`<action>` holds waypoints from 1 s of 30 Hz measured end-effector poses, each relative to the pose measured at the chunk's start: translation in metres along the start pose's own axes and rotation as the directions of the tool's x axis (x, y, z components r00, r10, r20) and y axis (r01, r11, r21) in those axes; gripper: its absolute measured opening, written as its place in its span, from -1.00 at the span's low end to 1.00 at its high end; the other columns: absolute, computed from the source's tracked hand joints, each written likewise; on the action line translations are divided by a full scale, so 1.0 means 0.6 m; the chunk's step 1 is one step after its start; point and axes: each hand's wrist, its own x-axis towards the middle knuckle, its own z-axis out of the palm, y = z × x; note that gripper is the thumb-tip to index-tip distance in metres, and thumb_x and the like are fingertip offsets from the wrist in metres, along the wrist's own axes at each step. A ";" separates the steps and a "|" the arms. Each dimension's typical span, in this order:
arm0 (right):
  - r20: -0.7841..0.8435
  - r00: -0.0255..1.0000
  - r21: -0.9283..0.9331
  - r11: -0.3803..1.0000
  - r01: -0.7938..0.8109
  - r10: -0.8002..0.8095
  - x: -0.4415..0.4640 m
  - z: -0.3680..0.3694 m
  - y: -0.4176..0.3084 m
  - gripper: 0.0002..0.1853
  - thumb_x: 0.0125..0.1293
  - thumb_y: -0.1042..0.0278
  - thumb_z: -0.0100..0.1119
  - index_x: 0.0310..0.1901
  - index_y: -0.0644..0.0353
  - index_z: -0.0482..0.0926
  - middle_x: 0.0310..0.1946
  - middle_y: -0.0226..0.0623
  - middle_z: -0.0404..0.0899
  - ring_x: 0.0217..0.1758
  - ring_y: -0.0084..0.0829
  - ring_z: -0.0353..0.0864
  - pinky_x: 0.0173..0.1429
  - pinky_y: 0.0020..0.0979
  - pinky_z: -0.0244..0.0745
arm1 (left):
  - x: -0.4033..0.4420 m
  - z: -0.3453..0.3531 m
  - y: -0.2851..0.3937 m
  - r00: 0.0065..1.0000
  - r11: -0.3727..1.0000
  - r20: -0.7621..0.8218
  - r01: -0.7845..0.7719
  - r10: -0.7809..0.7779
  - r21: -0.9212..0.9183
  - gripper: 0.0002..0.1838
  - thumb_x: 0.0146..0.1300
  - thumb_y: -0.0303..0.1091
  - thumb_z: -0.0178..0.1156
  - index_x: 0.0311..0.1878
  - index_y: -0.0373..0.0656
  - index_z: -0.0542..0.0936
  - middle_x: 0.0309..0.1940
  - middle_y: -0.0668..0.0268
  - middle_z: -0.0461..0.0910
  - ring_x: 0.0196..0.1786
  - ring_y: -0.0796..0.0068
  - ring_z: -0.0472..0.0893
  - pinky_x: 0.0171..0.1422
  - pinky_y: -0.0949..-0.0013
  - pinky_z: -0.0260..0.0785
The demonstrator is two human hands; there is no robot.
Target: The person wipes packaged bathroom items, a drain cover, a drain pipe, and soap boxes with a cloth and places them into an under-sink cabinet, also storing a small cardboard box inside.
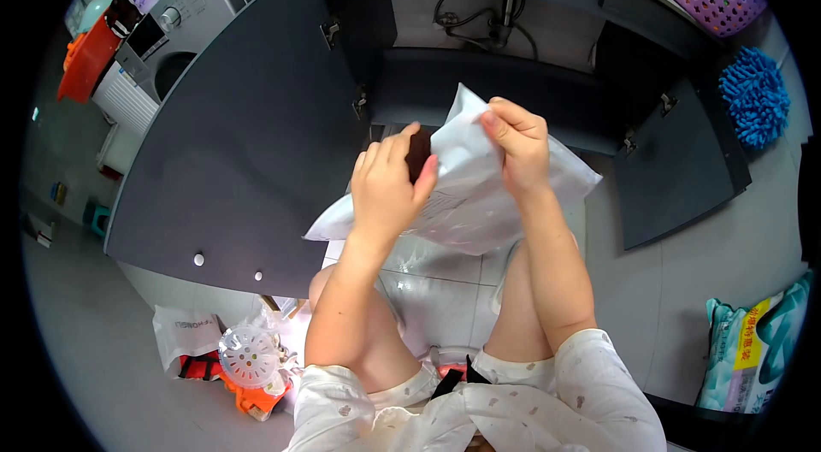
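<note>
Right hand (523, 144) pinching white bag (470, 212) | left hand (380, 187) grasping dark item (419, 153) | floor bag (184, 332) "HONGLI" | pack (727, 354) "特惠装"

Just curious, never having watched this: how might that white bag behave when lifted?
The white bag would probably flop, since it creases into a peak beside the right hand. Its smooth, shiny surface suggests it could be slippery. It may be light, looking thin-walled, though I can't see what it holds.
</note>
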 end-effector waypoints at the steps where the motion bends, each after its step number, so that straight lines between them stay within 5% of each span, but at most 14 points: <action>1: 0.003 1.000 -0.006 1.000 0.000 0.000 0.003 -0.008 -0.001 -0.86 0.18 0.45 0.07 -0.45 0.35 0.51 -0.57 -0.55 0.32 -0.50 -0.74 0.20 -0.43 -0.68 0.05 | -0.003 0.000 -0.010 1.000 1.000 -0.004 0.002 -0.002 -0.004 -0.61 -0.07 -0.30 0.21 -0.13 -0.24 0.48 -0.37 0.25 0.52 -0.36 0.30 0.47 -0.24 0.35 0.31; 5: -0.078 0.996 -0.125 0.991 0.042 -0.052 0.015 -0.044 -0.001 -0.83 0.20 0.39 0.08 -0.41 0.33 0.52 -0.59 -0.61 0.31 -0.50 -0.76 0.18 -0.42 -0.70 0.03 | -0.005 -0.009 -0.035 0.999 0.999 -0.003 0.035 -0.035 0.009 -0.79 -0.02 -0.24 0.17 -0.47 -0.20 0.51 -0.65 0.22 0.51 -0.58 0.26 0.50 -0.48 0.31 0.34; 7: -0.186 0.983 -0.261 0.964 -0.044 -0.005 0.020 -0.061 0.001 -0.82 0.20 0.34 0.09 -0.39 0.31 0.52 -0.58 -0.63 0.32 -0.50 -0.78 0.16 -0.42 -0.71 0.03 | -0.015 -0.016 -0.064 0.968 0.965 0.159 0.159 -0.194 0.207 -0.73 0.01 -0.15 0.13 -0.50 -0.20 0.50 -0.66 0.16 0.51 -0.56 0.17 0.53 -0.47 0.25 0.36; 9: -0.145 0.989 -0.350 0.935 -0.061 0.011 0.019 -0.081 0.005 -0.82 0.20 0.33 0.09 -0.36 0.30 0.52 -0.55 -0.64 0.35 -0.50 -0.79 0.17 -0.43 -0.71 0.05 | -0.019 -0.024 -0.095 0.920 0.906 0.090 0.352 -0.381 0.235 -0.69 0.07 -0.11 0.10 -0.50 -0.21 0.50 -0.65 0.07 0.49 -0.52 0.07 0.53 -0.47 0.24 0.36; 11: -0.071 0.994 -0.351 0.931 -0.101 0.081 0.008 -0.061 -0.002 -0.83 0.13 0.32 0.14 -0.36 0.25 0.53 -0.57 -0.60 0.34 -0.50 -0.73 0.21 -0.40 -0.65 0.08 | -0.015 -0.032 -0.124 0.907 0.912 -0.099 0.401 -0.409 -0.086 -0.68 0.14 -0.12 0.07 -0.44 -0.24 0.50 -0.65 0.11 0.51 -0.58 0.16 0.53 -0.47 0.30 0.35; 13: 0.191 0.981 -0.573 0.806 0.148 -0.045 0.004 -0.045 0.009 -0.85 0.03 0.30 0.19 -0.39 0.17 0.54 -0.57 -0.51 0.36 -0.48 -0.60 0.27 -0.34 -0.55 0.11 | 0.004 -0.056 -0.100 0.699 0.623 -0.019 0.625 -0.715 -0.470 -0.67 0.22 -0.13 0.02 -0.33 -0.27 0.49 -0.62 0.24 0.53 -0.62 0.34 0.51 -0.47 0.35 0.34; 14: 0.266 0.962 -0.647 0.729 0.222 -0.057 -0.002 -0.026 0.015 -0.87 -0.03 0.29 0.20 -0.44 0.12 0.53 -0.55 -0.44 0.39 -0.45 -0.48 0.29 -0.28 -0.48 0.10 | 0.007 -0.058 -0.095 0.708 0.534 0.089 0.603 -0.701 -0.592 -0.66 0.28 -0.14 -0.06 -0.20 -0.28 0.45 -0.48 0.33 0.52 -0.49 0.53 0.49 -0.36 0.45 0.36; 18: 0.389 0.900 -0.664 0.618 0.422 -0.197 -0.020 0.034 0.046 -0.92 -0.09 0.39 0.20 -0.52 0.11 0.50 -0.59 -0.48 0.41 -0.50 -0.45 0.28 -0.30 -0.47 0.08 | 0.014 -0.035 -0.018 0.888 0.283 0.386 0.448 -0.251 -0.848 -0.65 0.22 -0.25 0.00 0.00 -0.26 0.39 -0.14 0.29 0.46 -0.09 0.56 0.42 -0.04 0.50 0.29; 19: 0.324 0.918 -0.710 0.582 0.396 -0.230 -0.019 0.034 0.049 -0.92 -0.11 0.41 0.19 -0.53 0.11 0.49 -0.60 -0.49 0.42 -0.50 -0.45 0.29 -0.30 -0.46 0.08 | 0.012 -0.029 -0.005 0.871 0.265 0.458 0.491 -0.179 -0.830 -0.61 0.16 -0.27 0.09 0.02 -0.25 0.38 -0.12 0.29 0.46 -0.08 0.54 0.42 -0.03 0.47 0.29; 21: 0.254 0.930 -0.755 0.546 0.362 -0.265 -0.020 0.032 0.048 -0.92 -0.14 0.44 0.18 -0.54 0.11 0.48 -0.60 -0.50 0.42 -0.50 -0.46 0.29 -0.31 -0.45 0.07 | 0.009 -0.027 0.013 0.877 0.655 0.434 0.454 -0.208 -0.604 -0.40 -0.14 -0.40 0.32 0.04 -0.24 0.37 -0.13 0.31 0.44 -0.08 0.56 0.41 0.06 0.50 0.23; 25: 0.131 0.931 -0.774 0.551 0.311 -0.342 -0.010 0.016 0.044 -0.93 -0.14 0.45 0.18 -0.57 0.12 0.47 -0.60 -0.48 0.43 -0.50 -0.44 0.29 -0.29 -0.42 0.06 | 0.015 -0.021 0.009 0.810 0.732 0.516 0.527 -0.279 -0.432 -0.43 -0.18 -0.41 0.35 -0.01 -0.28 0.41 -0.26 0.31 0.50 -0.20 0.59 0.44 -0.04 0.51 0.28; 27: -0.163 0.888 -0.784 0.602 0.149 -0.431 0.001 -0.009 0.036 -0.90 -0.03 0.41 0.22 -0.55 0.15 0.48 -0.61 -0.52 0.41 -0.50 -0.55 0.29 -0.29 -0.50 0.12 | 0.003 -0.021 -0.003 0.766 0.735 0.574 0.563 -0.291 -0.379 -0.47 -0.15 -0.41 0.33 -0.02 -0.30 0.44 -0.36 0.31 0.54 -0.31 0.60 0.45 -0.15 0.49 0.32; 29: -0.486 0.838 -0.464 0.886 -0.007 -0.249 0.014 -0.053 0.033 -0.85 0.06 0.35 0.23 -0.51 0.20 0.49 -0.58 -0.57 0.39 -0.47 -0.66 0.27 -0.32 -0.60 0.17 | -0.021 -0.012 -0.022 0.744 0.757 0.617 0.552 -0.257 -0.350 -0.43 -0.16 -0.42 0.33 0.02 -0.26 0.43 -0.36 0.22 0.55 -0.36 0.54 0.47 -0.20 0.46 0.32; 30: -0.522 0.800 -0.476 0.879 0.017 -0.297 0.019 -0.075 0.032 -0.84 0.07 0.35 0.24 -0.49 0.23 0.49 -0.56 -0.56 0.38 -0.46 -0.69 0.27 -0.34 -0.64 0.17 | -0.027 -0.010 -0.025 0.734 0.748 0.628 0.563 -0.257 -0.352 -0.43 -0.16 -0.42 0.33 0.02 -0.26 0.43 -0.36 0.22 0.55 -0.36 0.54 0.47 -0.20 0.46 0.32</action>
